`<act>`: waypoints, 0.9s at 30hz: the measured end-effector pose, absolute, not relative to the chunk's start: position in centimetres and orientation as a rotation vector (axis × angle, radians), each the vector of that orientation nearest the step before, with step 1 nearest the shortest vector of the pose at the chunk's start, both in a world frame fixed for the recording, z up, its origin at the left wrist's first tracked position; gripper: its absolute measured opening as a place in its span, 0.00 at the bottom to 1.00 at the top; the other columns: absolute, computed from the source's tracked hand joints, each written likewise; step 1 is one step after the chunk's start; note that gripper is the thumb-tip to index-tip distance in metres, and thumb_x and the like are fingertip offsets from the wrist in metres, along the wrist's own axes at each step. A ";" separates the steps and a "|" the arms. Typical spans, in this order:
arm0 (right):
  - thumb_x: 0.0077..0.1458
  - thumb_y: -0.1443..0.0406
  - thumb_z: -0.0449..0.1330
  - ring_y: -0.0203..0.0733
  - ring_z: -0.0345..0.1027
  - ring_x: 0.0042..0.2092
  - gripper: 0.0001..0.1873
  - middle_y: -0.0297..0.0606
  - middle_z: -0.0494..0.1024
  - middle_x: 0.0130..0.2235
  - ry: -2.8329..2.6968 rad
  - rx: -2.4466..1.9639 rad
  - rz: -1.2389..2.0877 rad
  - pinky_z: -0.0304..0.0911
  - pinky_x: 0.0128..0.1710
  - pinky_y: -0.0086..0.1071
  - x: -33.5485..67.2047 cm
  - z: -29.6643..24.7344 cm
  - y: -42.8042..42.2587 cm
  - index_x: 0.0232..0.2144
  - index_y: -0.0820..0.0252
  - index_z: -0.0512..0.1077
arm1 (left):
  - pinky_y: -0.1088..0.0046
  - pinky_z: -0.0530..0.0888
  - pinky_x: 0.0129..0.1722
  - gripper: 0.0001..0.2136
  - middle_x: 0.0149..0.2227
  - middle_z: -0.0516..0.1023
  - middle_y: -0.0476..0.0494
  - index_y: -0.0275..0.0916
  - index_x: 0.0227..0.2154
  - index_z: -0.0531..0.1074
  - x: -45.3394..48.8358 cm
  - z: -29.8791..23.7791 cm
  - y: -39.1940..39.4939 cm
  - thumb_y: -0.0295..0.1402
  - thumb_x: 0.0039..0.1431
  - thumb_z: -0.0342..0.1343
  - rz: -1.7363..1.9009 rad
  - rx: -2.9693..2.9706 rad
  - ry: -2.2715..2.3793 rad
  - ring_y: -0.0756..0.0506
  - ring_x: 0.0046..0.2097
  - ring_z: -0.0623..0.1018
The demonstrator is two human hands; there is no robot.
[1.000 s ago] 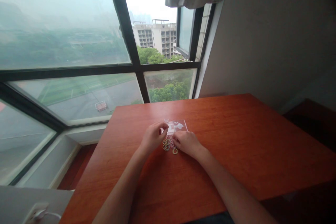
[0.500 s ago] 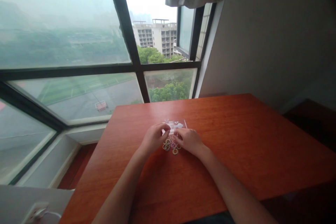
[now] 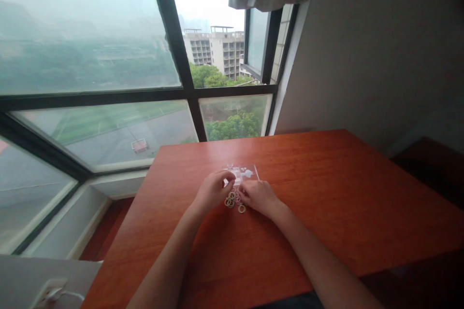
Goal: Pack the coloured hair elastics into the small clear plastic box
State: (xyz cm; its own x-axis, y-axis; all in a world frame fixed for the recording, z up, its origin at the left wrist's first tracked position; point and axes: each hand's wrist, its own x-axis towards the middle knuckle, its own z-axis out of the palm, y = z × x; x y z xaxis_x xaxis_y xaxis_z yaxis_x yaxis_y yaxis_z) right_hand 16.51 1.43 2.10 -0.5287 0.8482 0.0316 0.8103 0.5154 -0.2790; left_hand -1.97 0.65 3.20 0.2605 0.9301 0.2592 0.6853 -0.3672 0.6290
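Note:
A small pile of coloured rubber bands (image 3: 234, 201) lies on the red-brown wooden table (image 3: 326, 203). Just behind it is a clear plastic bag (image 3: 243, 173) with white print. My left hand (image 3: 212, 190) is curled, its fingertips pinched at the bag's near edge above the bands. My right hand (image 3: 258, 196) rests palm down on the table, its fingers bent and touching the right side of the pile. What either hand pinches is too small to make out.
A large window (image 3: 108, 82) with dark frames runs along the table's far and left sides. A grey wall (image 3: 362, 58) stands at the right. A white socket with a cable (image 3: 50, 292) sits at the lower left. A dark piece of furniture (image 3: 427, 164) is at the right.
My right hand has shifted slightly between the bag's edge and the bands. My left hand has stayed pinched in nearly the same place.

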 end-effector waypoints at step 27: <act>0.63 0.59 0.50 0.42 0.73 0.38 0.14 0.40 0.80 0.39 -2.575 -1.489 0.281 0.55 0.32 0.30 16.4 2.1 1.2 0.35 0.56 0.74 | 0.78 0.66 0.29 0.07 0.30 0.79 0.47 0.38 0.31 0.76 -1.8 3.2 0.5 0.28 0.54 0.53 0.781 2.147 1.480 0.52 0.27 0.72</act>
State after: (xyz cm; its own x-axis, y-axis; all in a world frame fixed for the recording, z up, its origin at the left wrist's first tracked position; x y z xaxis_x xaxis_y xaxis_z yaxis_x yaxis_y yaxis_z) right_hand 16.45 1.19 2.12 -0.4945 0.8683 0.0388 0.8395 0.4888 -0.2373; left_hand -1.83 0.50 3.24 0.2769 0.9373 0.2114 0.7037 -0.3477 0.6196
